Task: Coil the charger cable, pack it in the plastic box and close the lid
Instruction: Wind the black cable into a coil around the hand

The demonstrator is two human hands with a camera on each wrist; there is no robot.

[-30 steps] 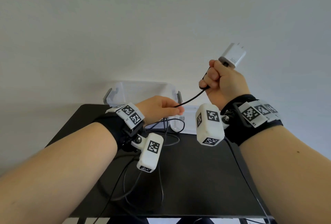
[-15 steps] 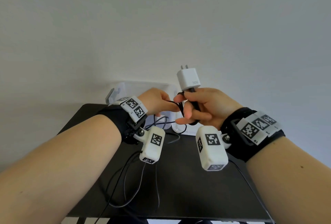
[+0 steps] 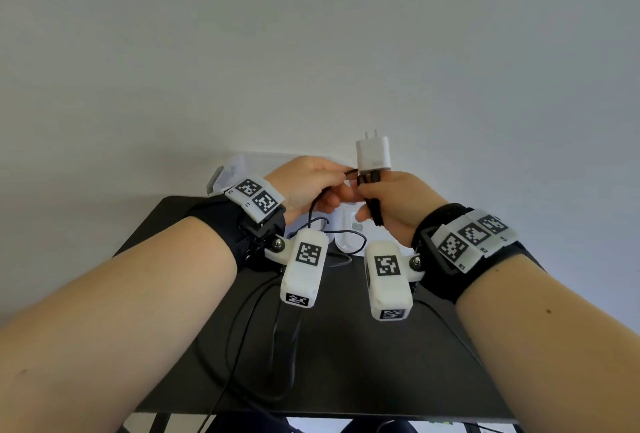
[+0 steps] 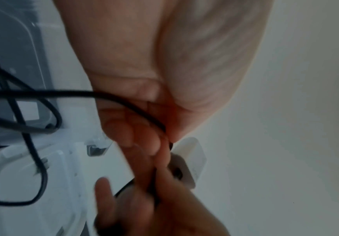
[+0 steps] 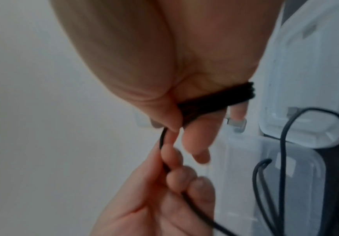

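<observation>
A white charger plug (image 3: 373, 154) stands upright with its prongs up, above my right hand (image 3: 388, 205). That hand grips several black cable loops (image 5: 215, 99) wound across its palm. My left hand (image 3: 311, 186) pinches the black cable (image 4: 124, 103) right beside the plug, thumb against fingertips. The loose cable (image 3: 263, 328) hangs down and trails over the black table (image 3: 346, 363). The clear plastic box (image 3: 239, 169) stands open at the table's far edge, mostly hidden behind my hands. Its lid (image 5: 306, 79) lies next to it.
The small black table ends close to a plain light wall (image 3: 311, 51). White camera modules hang under both wrists. Cable slack lies in loops on the table's left half and drops over its near edge.
My right hand came down and left from a raised position, turning the plug prongs-up. Both hands have met above the box, and more cable is wound on the right hand.
</observation>
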